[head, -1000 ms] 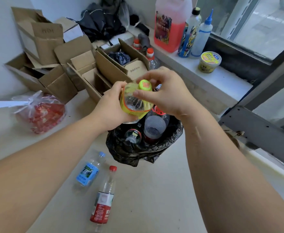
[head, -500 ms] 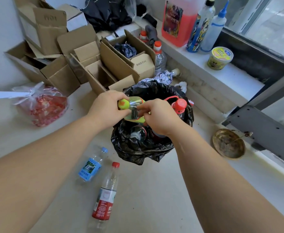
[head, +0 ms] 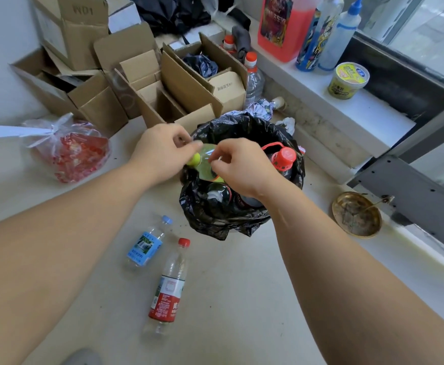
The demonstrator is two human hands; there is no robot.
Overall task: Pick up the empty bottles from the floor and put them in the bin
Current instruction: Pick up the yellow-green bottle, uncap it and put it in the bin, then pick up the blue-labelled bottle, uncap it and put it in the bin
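A crushed green bottle (head: 207, 164) with a yellow-green cap lies across the near-left rim of the bin (head: 244, 222), which is lined with a black bag and holds several bottles, one with a red cap (head: 284, 156). My left hand (head: 160, 151) pinches the green bottle near its cap end. My right hand (head: 238, 167) grips its body from the right. On the floor in front of the bin lie a blue-labelled bottle (head: 145, 245) and a red-labelled bottle (head: 167, 291).
Open cardboard boxes (head: 147, 83) crowd the floor behind the bin. A clear bag of red items (head: 69, 151) sits at the left. A brass dish (head: 356, 214) lies at the right by the window frame. Bottles and a cup (head: 348, 80) stand on the sill.
Both hands have lowered the green bottle from chest height down onto the bin's rim, turning it so that the cap points left.
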